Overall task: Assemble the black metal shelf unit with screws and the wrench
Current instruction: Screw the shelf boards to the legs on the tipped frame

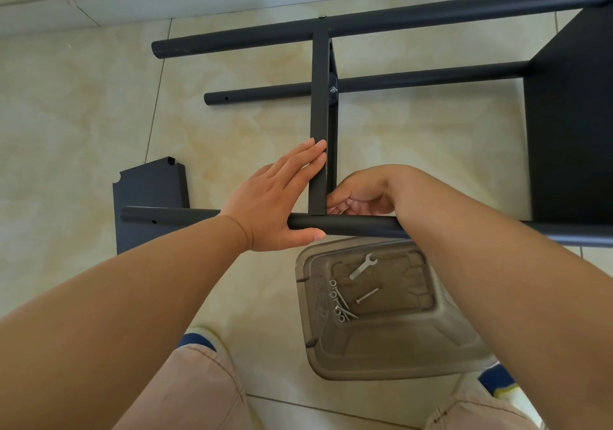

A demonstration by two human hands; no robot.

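Bare tiled floor (83,124) lies open across the left of the frame. Our black shelf frame (398,21) lies on its side across the upper and right frame, one panel (320,114) standing upright at centre. Our left hand (282,197) is flat and wide open, fingers pressed along that panel, thumb on the near tube (348,225). Our right hand (360,194) curls at the joint beside it; what it pinches we cannot tell. Below, a clear bin (381,356) holds the wrench (363,266) and screws (340,300).
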